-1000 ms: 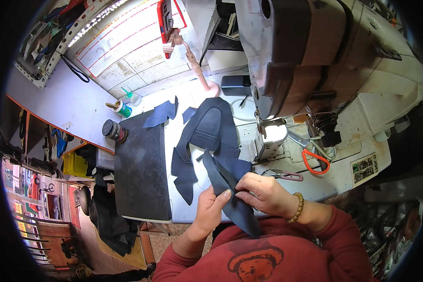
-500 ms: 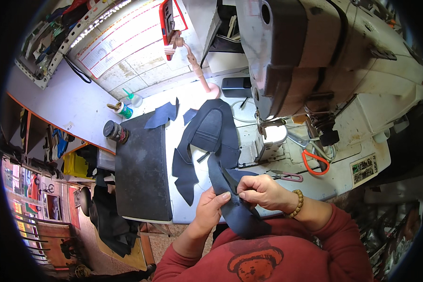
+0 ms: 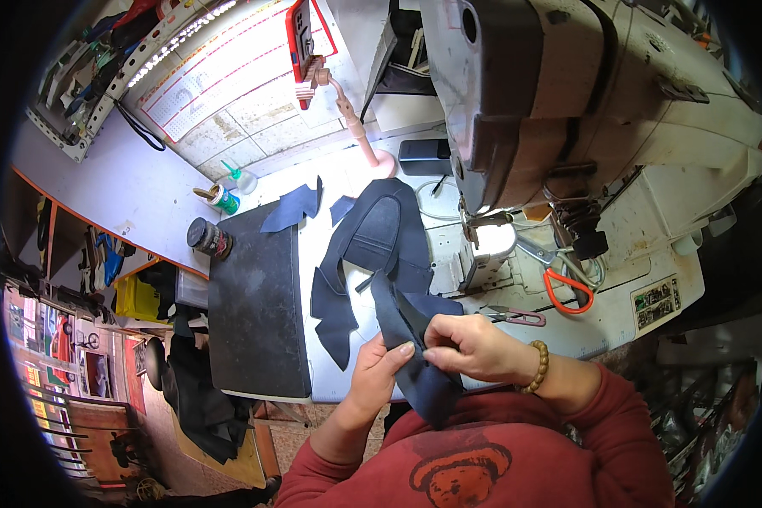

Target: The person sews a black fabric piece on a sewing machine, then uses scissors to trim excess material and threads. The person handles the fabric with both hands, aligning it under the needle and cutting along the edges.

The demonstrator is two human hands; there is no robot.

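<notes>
A dark navy piece of leather-like material (image 3: 427, 391) is held up at the table's front edge, close to my body. My left hand (image 3: 376, 371) pinches it from the left, thumb on top. From the right, my right hand (image 3: 467, 347) pinches its edge beside the left thumb, fingers curled; whatever fine detail lies between those fingertips is hidden. Beyond them a stitched dark upper piece (image 3: 372, 233) lies on the white table, with a pointed dark piece (image 3: 334, 317) to its left. Pink-handled thread snips (image 3: 521, 317) rest right of my right hand.
A large sewing machine (image 3: 559, 102) fills the right side. Orange-handled scissors (image 3: 569, 289) lie beside it. At left is a black board (image 3: 258, 313) with a dark jar (image 3: 208, 238). A pink stand (image 3: 356, 127) holds a red phone (image 3: 297, 51) at the back. Navy scraps (image 3: 295, 207) lie nearby.
The held piece has shifted and turned slightly, its lower end drawing left and narrowing. My right hand has moved a little left, still pinching it; my left hand has barely moved.
</notes>
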